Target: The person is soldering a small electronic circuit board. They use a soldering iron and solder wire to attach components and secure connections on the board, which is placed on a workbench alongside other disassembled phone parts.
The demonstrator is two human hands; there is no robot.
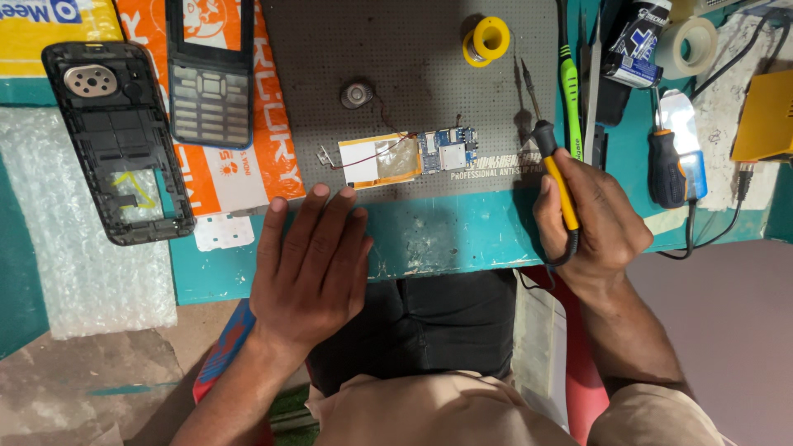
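My right hand (591, 219) grips a soldering iron (555, 169) with a yellow handle; its tip points away from me over the grey work mat (413, 58). My left hand (310, 264) lies flat and empty on the teal table edge, fingertips at the mat's near border. On the mat between the hands sits a small blue circuit board (450, 150) joined to a flat gold-and-white battery (376, 158) with a red wire. A little round speaker (357, 94) lies further back on the mat, with a thin wire on it.
A black phone back shell (116, 140) and a keypad phone front (211, 78) lie at the left on orange packaging. A solder spool (487, 39), green tool (570, 91), tweezers, a black-and-orange screwdriver (665, 169), tape roll (692, 45) and yellow box (764, 116) stand at the right. Bubble wrap (74, 256) is at the far left.
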